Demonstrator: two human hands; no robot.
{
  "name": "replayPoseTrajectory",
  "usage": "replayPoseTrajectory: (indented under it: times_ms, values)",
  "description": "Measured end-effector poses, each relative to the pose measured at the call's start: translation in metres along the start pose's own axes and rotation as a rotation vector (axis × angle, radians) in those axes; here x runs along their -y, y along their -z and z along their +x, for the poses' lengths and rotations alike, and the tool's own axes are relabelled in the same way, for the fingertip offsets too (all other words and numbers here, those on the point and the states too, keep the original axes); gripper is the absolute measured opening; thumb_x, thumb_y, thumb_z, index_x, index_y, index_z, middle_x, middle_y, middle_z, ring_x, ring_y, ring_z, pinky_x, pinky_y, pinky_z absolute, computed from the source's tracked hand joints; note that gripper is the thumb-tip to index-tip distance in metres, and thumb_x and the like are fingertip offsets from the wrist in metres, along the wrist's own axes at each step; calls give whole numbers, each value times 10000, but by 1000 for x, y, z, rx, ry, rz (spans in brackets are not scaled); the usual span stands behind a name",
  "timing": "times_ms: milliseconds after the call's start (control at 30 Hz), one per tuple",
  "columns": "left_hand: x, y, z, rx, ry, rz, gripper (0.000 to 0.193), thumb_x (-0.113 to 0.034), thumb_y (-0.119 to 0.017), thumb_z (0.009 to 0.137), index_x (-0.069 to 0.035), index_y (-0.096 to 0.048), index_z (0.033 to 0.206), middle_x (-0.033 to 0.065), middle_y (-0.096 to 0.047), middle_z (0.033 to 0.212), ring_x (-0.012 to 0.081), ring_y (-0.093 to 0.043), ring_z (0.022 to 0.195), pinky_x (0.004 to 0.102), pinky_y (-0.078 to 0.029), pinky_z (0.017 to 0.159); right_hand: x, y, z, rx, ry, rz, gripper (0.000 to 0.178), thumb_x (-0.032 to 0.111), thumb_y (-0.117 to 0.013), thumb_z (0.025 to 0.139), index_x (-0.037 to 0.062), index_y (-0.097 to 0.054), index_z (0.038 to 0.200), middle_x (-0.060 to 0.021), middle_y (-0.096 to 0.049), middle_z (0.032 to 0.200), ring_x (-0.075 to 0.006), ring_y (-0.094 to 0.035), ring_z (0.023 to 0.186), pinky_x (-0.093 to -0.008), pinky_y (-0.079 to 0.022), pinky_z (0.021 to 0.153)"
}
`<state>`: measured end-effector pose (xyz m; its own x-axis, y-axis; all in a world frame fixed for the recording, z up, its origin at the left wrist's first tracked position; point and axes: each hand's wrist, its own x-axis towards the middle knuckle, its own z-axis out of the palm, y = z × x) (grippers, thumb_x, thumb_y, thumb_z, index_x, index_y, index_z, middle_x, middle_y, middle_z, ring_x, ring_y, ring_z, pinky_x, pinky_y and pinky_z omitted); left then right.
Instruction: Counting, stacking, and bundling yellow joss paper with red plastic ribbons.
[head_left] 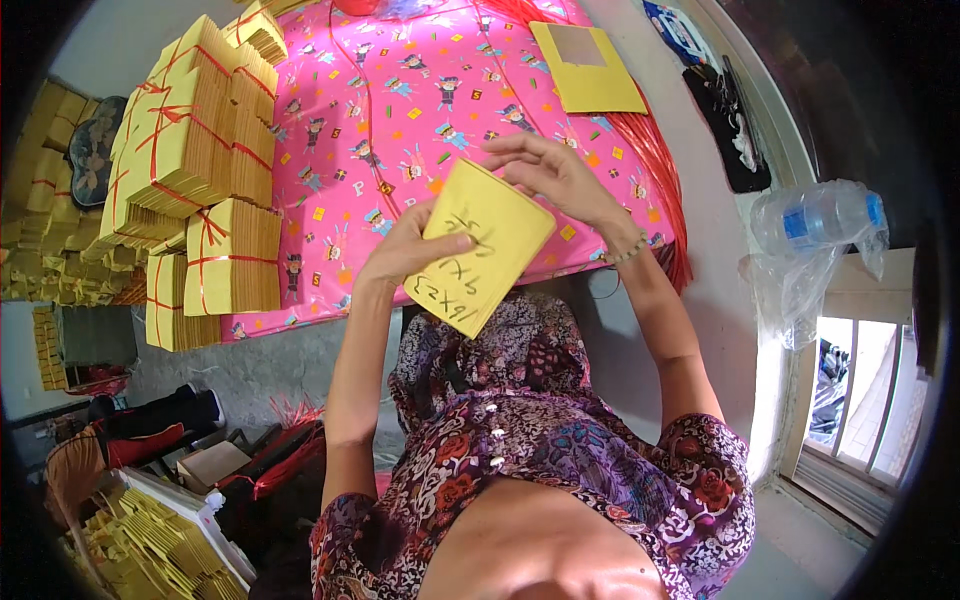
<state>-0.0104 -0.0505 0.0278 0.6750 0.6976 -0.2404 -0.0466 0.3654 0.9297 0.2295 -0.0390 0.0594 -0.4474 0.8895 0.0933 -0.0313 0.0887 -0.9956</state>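
Purple floral blouse point(520, 430), nearest. Just beyond, in the left hand point(408, 248), a tilted yellow paper stack point(495, 255), clasped with the thumb across its handwritten face, over the near edge of a pink printed table cover point(420, 130). Beside the stack's upper edge, the right hand point(550, 180), fingers parted and loosely curved, bead bracelet point(628, 248) at the wrist; impossible to tell whether touching. Farther, at left, piled yellow bundles point(185, 145) tied in red; at far right, a yellow sheet point(605, 88) near red strands point(655, 160).
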Motion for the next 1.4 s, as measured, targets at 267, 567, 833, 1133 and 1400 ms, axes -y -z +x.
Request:
replayPoseTrajectory:
  times_ms: [267, 567, 833, 1133, 1400]
  values:
    - [17, 8, 11, -176, -130, -408, 430, -233, -689, 829, 6, -548, 1158, 110, -652, 1030, 168, -661, 858, 305, -562, 729, -37, -1, -18, -30, -132, 297, 397, 291, -453, 973, 22, -480, 1263, -74, -594, 1120, -155, -589, 1007, -298, -497, 833]
    - [36, -10, 9, -98, -65, -1062, 473, -385, -514, 914, -33, -499, 1229, 168, -620, 1080, 261, -653, 900, 395, -563, 769, -27, -11, -10, -96, 48, 113, 498, 167, -575, 906, 42, -374, 1345, -92, -467, 1313, -151, -470, 1184, -321, -391, 989]
    - [81, 3, 19, -170, 29, -1142, 605, -473, -498, 886, 12, -466, 1246, 121, -613, 1013, 189, -576, 740, 261, -496, 562, -22, -5, 2, -1, 214, 115, 257, -40, -540, 874, 39, -557, 1118, -95, -535, 1231, -175, -506, 1150, -306, -428, 960]
    - [50, -11, 11, -43, -118, -1293, 643, -414, -497, 894, 15, -349, 1350, 206, -339, 1378, 264, -490, 1133, 346, -538, 835, -41, 7, -2, -207, 198, 76, 128, -8, -567, 876, 30, -570, 999, -82, -628, 1044, -162, -589, 1025, -287, -497, 859]
    - [12, -1, -2, -32, -235, -1245, 708, -527, -511, 866, -45, -345, 1358, 200, -407, 1345, 357, -429, 1215, 503, -387, 986, -43, -4, -26, -318, 197, -153, 216, -116, -555, 792, 19, -597, 956, -79, -642, 1015, -175, -592, 1018, -276, -506, 801]
